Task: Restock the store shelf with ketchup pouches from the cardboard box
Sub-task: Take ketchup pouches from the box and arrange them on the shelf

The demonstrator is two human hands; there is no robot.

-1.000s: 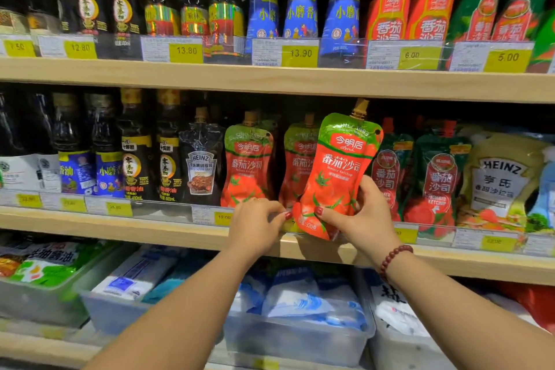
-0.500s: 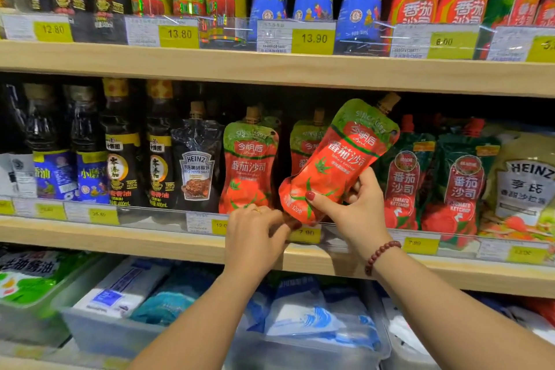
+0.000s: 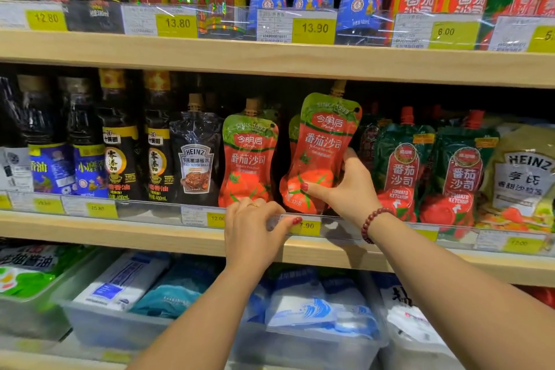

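A grocery shop aisle, sauces and condiments section.

Pale wooden shelves (image 3: 270, 60) carry tight rows of bottled oils (image 3: 121, 141) and ketchup pouches (image 3: 250, 156), all facing out. Along each shelf's front edge runs a clear strip of yellow price tags (image 3: 313, 28), reading 13.80, 13.90, 6.00. Clear plastic bins (image 3: 120, 324) of bagged goods sit below.

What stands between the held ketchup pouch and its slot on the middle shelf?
The clear price-tag rail runs along the shelf edge under the ketchup pouch held by the right hand. The left hand grips that rail. Another pouch seems to stand behind; little else blocks.
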